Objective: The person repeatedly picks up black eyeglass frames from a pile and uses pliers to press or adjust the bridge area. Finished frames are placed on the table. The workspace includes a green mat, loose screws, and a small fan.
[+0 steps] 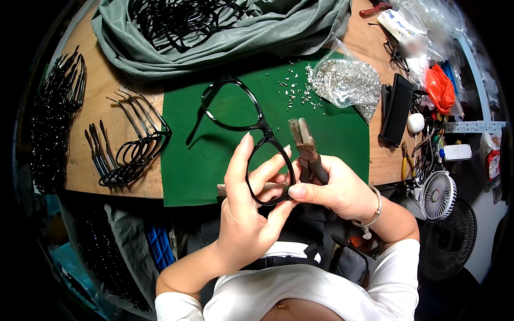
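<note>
A black eyeglass frame [262,124] is held up over the green mat [214,176], tilted, its upper rim toward the far left. My left hand [243,214] grips the lower rim, fingers passing behind and through the lens opening. In my right hand [340,187] is a pair of pliers [308,150], jaws pointing up and away; my right thumb also touches the rim's lower right side. At the far right of the mat lies a clear plastic bag [345,80] full of tiny silvery pieces, with several loose pieces [297,91] scattered beside it.
A grey cloth-lined heap of black frames [176,24] sits at the back. On the left lie a small group of frames [136,155] and a larger pile [59,123]. A black phone [396,109], a white fan [438,195] and yellow-handled pliers [404,160] are at right.
</note>
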Tool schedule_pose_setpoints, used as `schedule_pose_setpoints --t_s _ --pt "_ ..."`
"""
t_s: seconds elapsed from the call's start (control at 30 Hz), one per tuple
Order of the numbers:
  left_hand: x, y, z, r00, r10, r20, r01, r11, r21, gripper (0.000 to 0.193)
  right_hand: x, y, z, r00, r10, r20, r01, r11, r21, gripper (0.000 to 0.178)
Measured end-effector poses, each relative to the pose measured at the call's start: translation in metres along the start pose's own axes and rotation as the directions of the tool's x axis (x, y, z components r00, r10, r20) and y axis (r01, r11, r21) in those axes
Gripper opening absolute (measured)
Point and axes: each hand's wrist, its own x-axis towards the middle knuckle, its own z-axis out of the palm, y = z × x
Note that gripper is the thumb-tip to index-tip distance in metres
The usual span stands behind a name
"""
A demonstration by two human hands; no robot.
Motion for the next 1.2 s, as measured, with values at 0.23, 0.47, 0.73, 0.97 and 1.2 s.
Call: schedule_pose_setpoints --t_s 0.23,0.47,0.73,0.97,1.2 --pt "0.002 0.011 -0.007 0.997 -0.065 0.031 0.069 0.978 -0.195 0.083 -0.004 -0.014 0.008 0.992 -0.082 0.098 0.091 0.992 -0.084 0.019" --pt "-0.001 0.017 -0.016 0.993 -0.076 0.094 0.101 0.947 -0.306 0.084 -0.001 -0.016 0.013 0.986 -0.01 0.164 -0.002 0.997 0.077 0.019" --pt "-0.001 0.027 -0.032 0.982 -0.111 0.152 0.159 0.923 -0.349 0.081 -0.018 -0.015 -0.011 0.978 0.034 0.206 0.063 0.892 -0.447 0.027" --pt "0.003 0.03 -0.027 0.969 -0.171 0.178 0.216 0.938 -0.271 0.082 -0.017 -0.022 -0.007 0.916 0.118 0.383 0.133 0.813 -0.567 0.034" --pt "0.002 0.023 -0.023 0.97 -0.178 0.167 0.216 0.945 -0.247 0.082 -0.014 -0.015 -0.001 0.967 -0.032 0.254 0.229 0.55 -0.803 0.033"
